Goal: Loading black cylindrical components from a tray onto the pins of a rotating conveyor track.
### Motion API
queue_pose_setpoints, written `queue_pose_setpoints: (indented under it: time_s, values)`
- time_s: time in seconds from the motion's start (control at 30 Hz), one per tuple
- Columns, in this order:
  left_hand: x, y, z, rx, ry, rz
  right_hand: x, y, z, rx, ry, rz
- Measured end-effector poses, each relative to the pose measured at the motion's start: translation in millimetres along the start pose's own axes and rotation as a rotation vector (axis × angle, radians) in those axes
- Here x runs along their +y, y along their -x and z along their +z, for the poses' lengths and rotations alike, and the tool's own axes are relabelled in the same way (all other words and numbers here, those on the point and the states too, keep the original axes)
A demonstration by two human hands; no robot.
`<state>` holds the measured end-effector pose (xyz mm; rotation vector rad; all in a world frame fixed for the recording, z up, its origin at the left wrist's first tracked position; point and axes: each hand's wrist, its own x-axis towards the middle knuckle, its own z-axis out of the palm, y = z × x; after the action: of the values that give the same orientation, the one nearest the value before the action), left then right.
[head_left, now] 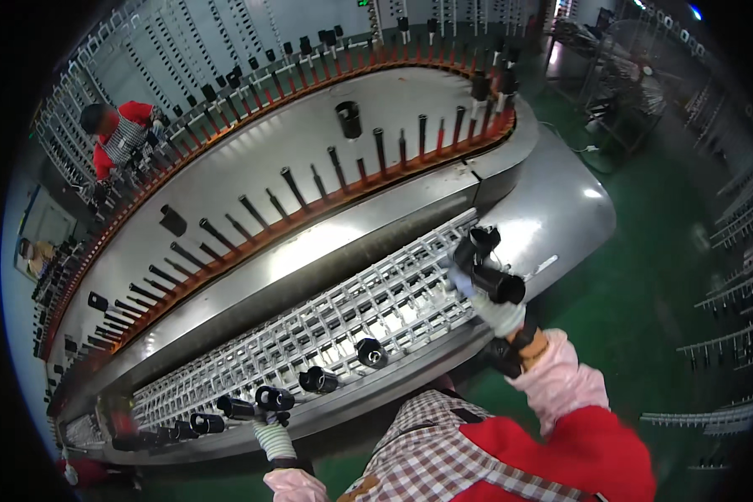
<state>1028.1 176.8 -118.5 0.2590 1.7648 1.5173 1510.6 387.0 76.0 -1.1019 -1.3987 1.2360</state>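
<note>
My right hand point(495, 311), in a pale glove and smeared by motion, is closed on black cylindrical parts at the right end of a metal rack. One black part point(478, 244) sticks up beyond the fingers; another, an open-ended black cylinder point(507, 289), lies against the hand. At the rack's near edge my left hand point(274, 433), in a striped glove with dark fingertips, has its fingers at the base of a black cylinder point(274, 397); they look closed on it. More black cylinders stand along this edge, among them one to the right point(319, 381) and another farther right point(371, 353).
Behind the silver rack point(335, 309) runs a steel-topped oval conveyor point(309, 243) lined with upright black and red rods point(335, 167). A co-worker in red point(125, 138) stands at its far left side. Racks of hanging parts point(732, 293) line the right, over green floor point(644, 351).
</note>
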Motion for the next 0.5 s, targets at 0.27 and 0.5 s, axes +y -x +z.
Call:
queue_pose_setpoints:
  time_s: [0.27, 0.5]
  values:
    - [15, 29, 12, -0.022, -0.107, 0.149, 93, 49, 11, 0.14, -1.04, 0.37]
    - [-7, 16, 28, 0.066, 0.076, 0.224, 103, 51, -15, 0.178, -1.096, 0.534]
